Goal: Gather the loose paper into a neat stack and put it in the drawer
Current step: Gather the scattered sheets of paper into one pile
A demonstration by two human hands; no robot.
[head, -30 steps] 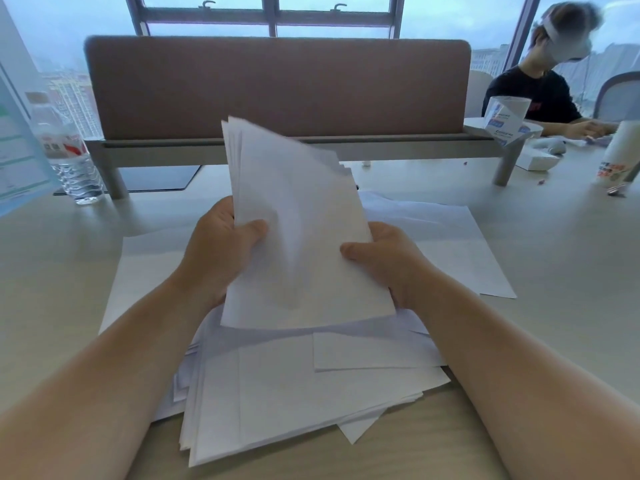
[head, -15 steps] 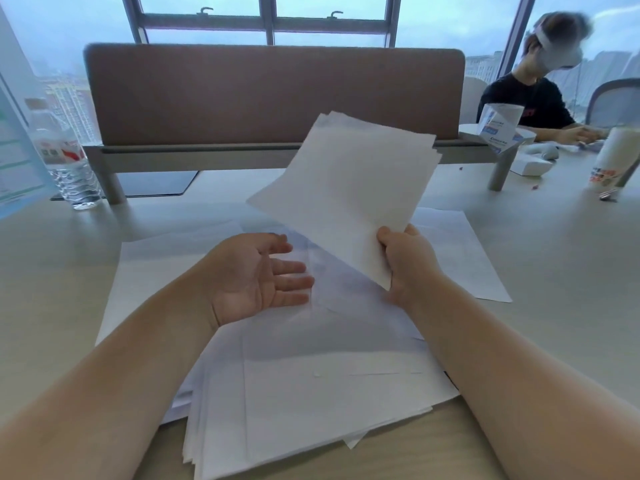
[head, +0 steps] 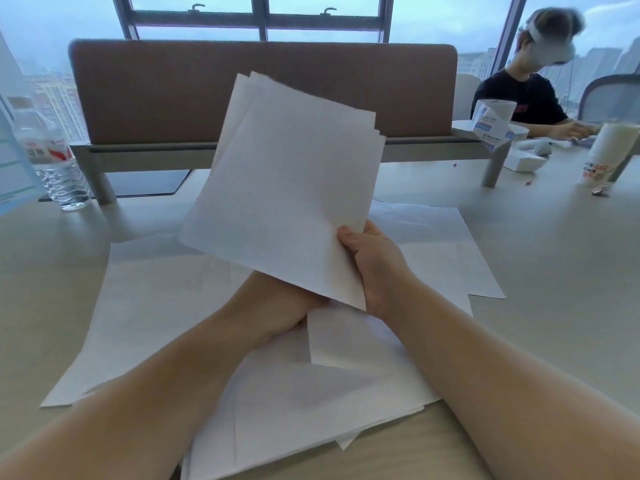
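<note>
Desk [head: 536,271]: pale, wide; bare surface runs out at 3 and 9 o'clock. Brown divider screen [head: 263,91] closes the far edge at 12.

Loose paper [head: 166,306]: overlapping white sheets spread at centre, corners splayed, one edge reaching the near desk edge at 6.

Held sheaf [head: 287,188]: several sheets, tilted, edges uneven and fanned at top. Our right hand [head: 377,268] pinches its lower right corner, thumb on the face.

Our left hand [head: 277,306] sits under the sheaf, mostly hidden; we cannot tell its grip.

Water bottle [head: 55,161] at 10, red label, unreadable. Paper cup [head: 602,154] at 2, red print illegible. Second person [head: 519,95] seated at 1.
</note>
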